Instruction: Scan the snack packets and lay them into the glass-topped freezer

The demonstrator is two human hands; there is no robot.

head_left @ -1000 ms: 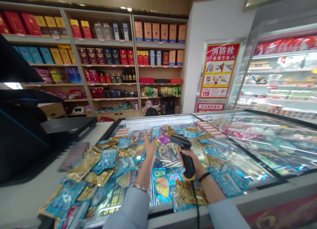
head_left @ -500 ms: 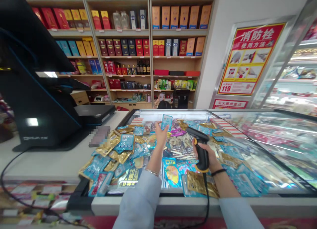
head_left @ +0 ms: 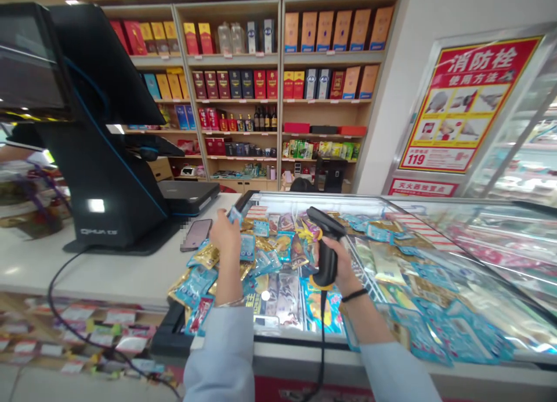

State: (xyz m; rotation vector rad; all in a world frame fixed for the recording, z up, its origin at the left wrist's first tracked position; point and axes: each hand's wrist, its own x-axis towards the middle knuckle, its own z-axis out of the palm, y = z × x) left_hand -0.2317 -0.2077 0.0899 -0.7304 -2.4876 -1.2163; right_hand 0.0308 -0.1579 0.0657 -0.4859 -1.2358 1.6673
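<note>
Leftward since the earlier frame, the left hand (head_left: 225, 235) has carried a blue packet (head_left: 235, 215) towards the freezer top's (head_left: 304, 348) far left corner, pinching it in the fingertips, while the right hand (head_left: 340, 266), farther right, wraps the scanner's (head_left: 327, 264) grip; the packet looks light, floppy and slippery, best held by its edge

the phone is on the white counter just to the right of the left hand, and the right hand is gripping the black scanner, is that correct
Not quite: the phone is to the left of the left hand, as the head view shows. It does lie on the white counter, and the right hand is gripping the black scanner.
</note>
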